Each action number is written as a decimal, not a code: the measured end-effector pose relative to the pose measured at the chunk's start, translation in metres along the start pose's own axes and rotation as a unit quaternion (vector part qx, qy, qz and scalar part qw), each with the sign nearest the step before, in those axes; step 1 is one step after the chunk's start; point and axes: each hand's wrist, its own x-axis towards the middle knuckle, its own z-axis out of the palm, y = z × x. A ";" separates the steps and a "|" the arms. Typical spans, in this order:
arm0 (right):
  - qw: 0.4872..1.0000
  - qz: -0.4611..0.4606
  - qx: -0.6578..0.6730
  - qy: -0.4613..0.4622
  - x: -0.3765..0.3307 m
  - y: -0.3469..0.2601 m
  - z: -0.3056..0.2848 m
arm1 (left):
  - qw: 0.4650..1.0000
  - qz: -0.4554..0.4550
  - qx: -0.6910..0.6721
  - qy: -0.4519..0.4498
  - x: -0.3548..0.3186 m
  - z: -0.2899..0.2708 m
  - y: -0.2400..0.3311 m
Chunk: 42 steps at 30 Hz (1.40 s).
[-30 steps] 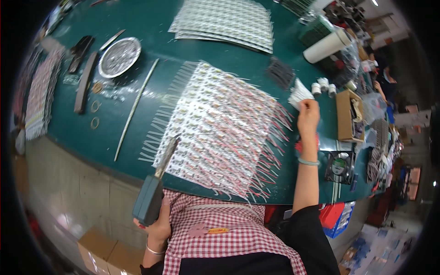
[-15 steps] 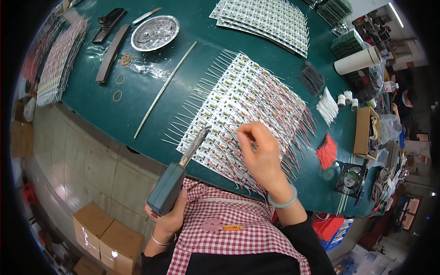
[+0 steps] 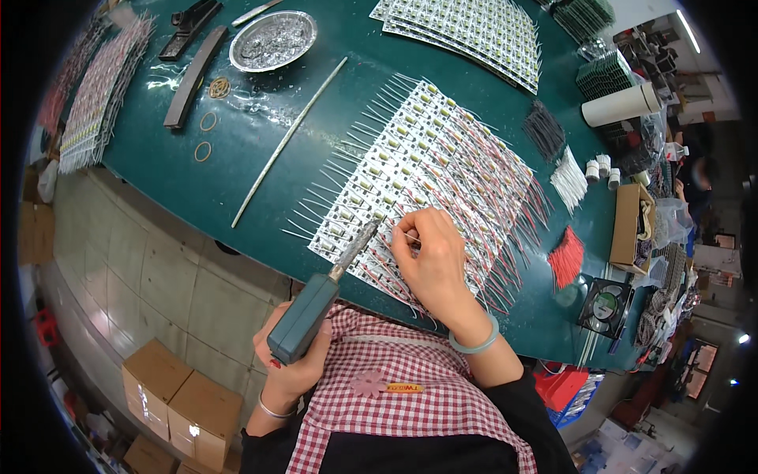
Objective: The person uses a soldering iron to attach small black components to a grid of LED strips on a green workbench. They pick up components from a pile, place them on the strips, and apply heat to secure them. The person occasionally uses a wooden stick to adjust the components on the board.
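My left hand is wrapped round the dark green body of a soldering gun. Its long grey, crusted tip reaches over the white circuit board panel, ending close to my right fingertips. Thumb and forefinger of my right hand are pinched on a thin wire, just above the panel. Rows of small yellowish-green parts cover the panel. Red and white wires spread over its right part, and pale wires stick out along its left edge.
Beyond the panel lie stacked boards and a metal bowl of silvery scraps. A thin rod lies to the left. Right are black wires, white wires, red wires and a small fan. Cartons stand on the floor.
The soldering gun has moved right and slightly up, bringing its tip nearer my right fingers. My right hand has shifted a little left. The view has shifted slightly.
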 end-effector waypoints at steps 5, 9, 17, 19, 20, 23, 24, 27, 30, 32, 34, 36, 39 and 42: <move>1.000 -0.004 -0.011 -0.004 0.000 0.000 0.001 | 0.999 0.034 0.033 -0.010 0.004 0.002 0.002; 1.000 0.004 -0.013 -0.010 0.001 0.001 0.002 | 0.997 0.056 0.044 -0.011 0.008 0.004 0.004; 1.000 0.003 -0.015 -0.009 0.001 0.000 0.001 | 0.998 0.047 0.048 -0.009 0.011 0.008 0.006; 1.000 0.003 -0.017 -0.012 0.002 -0.001 0.000 | 0.996 0.055 0.062 -0.014 0.013 0.007 0.009; 1.000 0.005 -0.019 -0.014 0.002 -0.002 -0.001 | 0.996 0.059 0.070 -0.016 0.014 0.007 0.009; 1.000 0.003 -0.024 -0.016 0.003 -0.002 -0.002 | 0.997 0.056 0.045 -0.019 0.015 0.008 0.007; 0.999 0.001 -0.027 -0.017 0.003 -0.002 -0.002 | 0.997 0.060 0.042 -0.014 0.014 0.008 0.007; 1.000 0.002 -0.023 -0.017 0.003 -0.005 -0.003 | 0.997 0.072 0.039 0.000 0.012 0.007 0.007; 1.000 0.006 -0.021 -0.023 0.005 -0.004 0.000 | 0.995 0.081 0.052 0.003 0.011 0.003 0.007; 1.000 0.009 -0.021 -0.022 0.005 -0.005 -0.001 | 0.994 0.096 0.058 0.003 0.010 0.001 0.002; 1.000 0.008 -0.021 -0.022 0.005 -0.005 -0.001 | 0.994 0.090 0.056 0.004 0.009 0.001 0.002; 0.999 0.009 -0.023 -0.022 0.005 -0.004 -0.002 | 0.996 0.080 0.049 0.004 0.009 0.001 0.001; 0.999 0.011 -0.030 -0.018 0.004 0.000 -0.002 | 0.996 0.065 0.051 0.013 0.006 0.004 0.000; 0.999 0.006 -0.028 -0.041 0.005 -0.002 -0.003 | 0.997 0.030 0.055 0.038 0.001 0.005 -0.001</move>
